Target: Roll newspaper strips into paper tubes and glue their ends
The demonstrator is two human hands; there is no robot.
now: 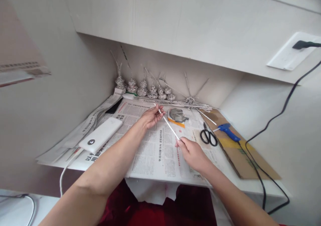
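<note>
Two bare hands share one thin paper stick (170, 125) in the head view, each pinching it near an end. The left hand (153, 116) has its thumb and fingertips closed on the far end; the right hand (190, 149) grips the near end between thumb and forefinger, its other fingers curled in. Between them the stick runs straight and slanted, above the newspaper (150, 152).

To handle it well, I'd judge that a light, even pull suits it best — too hard a pinch could flatten or crease the rolled paper, while too slack a hold would let it bow. Any twist is better made with the fingertips, both ends turning in agreement so that the roll does not loosen.

Just beyond the right hand lies a grey lump (177, 115), partly on an orange piece (177, 123); swinging the stick low could knock it. To the right of that hand are black-handled scissors (208, 137) and, farther out, a blue glue gun (228, 131) on cardboard (247, 159) — best given a wide berth, since its nozzle may be hot. Ahead of the left hand lies a bundle of sticks (175, 103).
</note>
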